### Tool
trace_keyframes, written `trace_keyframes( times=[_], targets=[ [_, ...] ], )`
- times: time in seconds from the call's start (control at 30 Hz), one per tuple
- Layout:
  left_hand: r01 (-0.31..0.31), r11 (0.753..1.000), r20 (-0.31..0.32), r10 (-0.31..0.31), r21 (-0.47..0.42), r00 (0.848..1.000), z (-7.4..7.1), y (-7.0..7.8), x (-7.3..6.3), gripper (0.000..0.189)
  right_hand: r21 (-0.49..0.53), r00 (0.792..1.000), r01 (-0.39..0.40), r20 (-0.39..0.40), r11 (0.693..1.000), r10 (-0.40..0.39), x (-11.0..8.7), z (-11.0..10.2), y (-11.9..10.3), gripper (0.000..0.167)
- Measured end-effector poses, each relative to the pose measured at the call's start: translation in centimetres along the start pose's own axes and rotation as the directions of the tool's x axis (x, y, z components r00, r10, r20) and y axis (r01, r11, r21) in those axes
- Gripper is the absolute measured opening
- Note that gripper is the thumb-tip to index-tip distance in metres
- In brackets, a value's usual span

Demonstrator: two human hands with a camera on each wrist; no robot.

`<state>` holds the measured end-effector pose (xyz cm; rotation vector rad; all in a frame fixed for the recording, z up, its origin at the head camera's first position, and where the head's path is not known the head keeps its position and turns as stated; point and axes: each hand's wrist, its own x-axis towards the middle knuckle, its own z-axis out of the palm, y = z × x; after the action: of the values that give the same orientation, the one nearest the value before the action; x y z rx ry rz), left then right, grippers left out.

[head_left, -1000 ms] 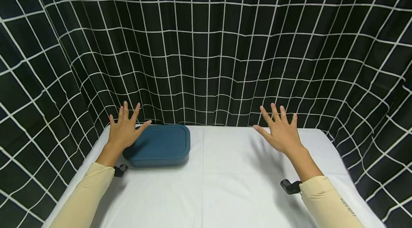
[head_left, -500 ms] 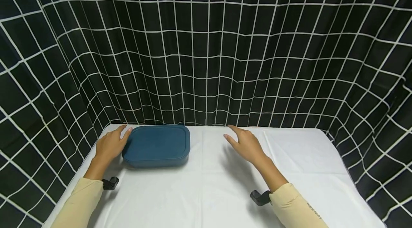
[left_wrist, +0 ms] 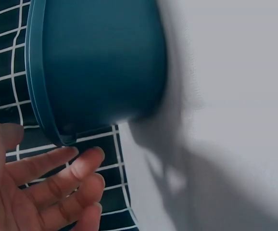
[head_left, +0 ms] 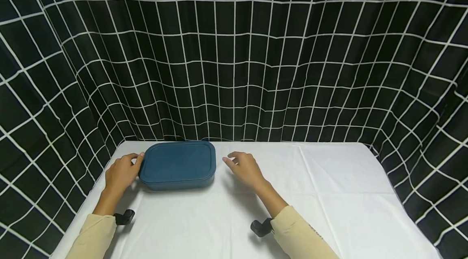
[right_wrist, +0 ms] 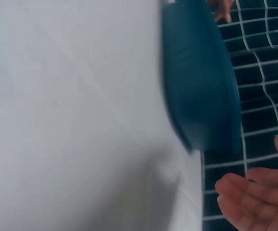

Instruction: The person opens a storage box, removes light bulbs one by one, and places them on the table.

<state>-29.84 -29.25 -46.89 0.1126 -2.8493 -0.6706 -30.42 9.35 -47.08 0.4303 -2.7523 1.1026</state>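
Hands (head_left: 120,173) (head_left: 247,168) apart; blue container (head_left: 179,162) between

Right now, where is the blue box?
In the head view, the blue box sits on the left side of the white table, near its back edge, between the left hand and right hand.

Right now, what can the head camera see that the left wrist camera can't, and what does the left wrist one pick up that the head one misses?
Only the head view shows the right hand, the tan sleeves and the flat top of the lid.

Only the left wrist view shows the palm side of the left hand; the head view catches just its back.

Both share the left hand, part of the blue box, the white tablecloth and the dark checked curtain.
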Motion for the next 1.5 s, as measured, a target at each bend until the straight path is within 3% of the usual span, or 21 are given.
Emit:
trace_keyframes(
  times=[0.37,0.53,0.9,1.2,1.5],
  targets=[
    [0.044,0.999,0.023,-0.044,-0.004,0.999,0.6,0.1,-0.6,0.062,0.053,0.998,-0.051,0.05,0.997,0.048,0.2,2.6,-1.6,0.042],
    [0.05,0.999,0.025,-0.05,0.0,0.998,0.7,-0.1,-0.9,0.05,0.036,0.997,-0.047,0.067,0.998,0.044,0.5,3.0,-2.1,0.038],
    [-0.013,0.999,-0.017,0.014,0.044,1.0,1.1,0.3,-0.6,0.038,-0.008,0.997,-0.003,0.073,1.0,0.003,0.8,3.3,-2.4,0.031],
    [-0.039,0.997,-0.062,0.044,0.073,0.997,0.0,1.2,-0.6,0.037,0.02,0.999,0.017,0.034,1.0,-0.018,0.9,2.7,-2.9,0.029],
    [-0.02,0.998,-0.078,0.025,0.059,0.997,-1.4,2.6,-1.8,0.037,0.144,0.999,0.03,0.034,0.989,-0.036,0.0,1.0,-3.0,0.027]
  ],
)
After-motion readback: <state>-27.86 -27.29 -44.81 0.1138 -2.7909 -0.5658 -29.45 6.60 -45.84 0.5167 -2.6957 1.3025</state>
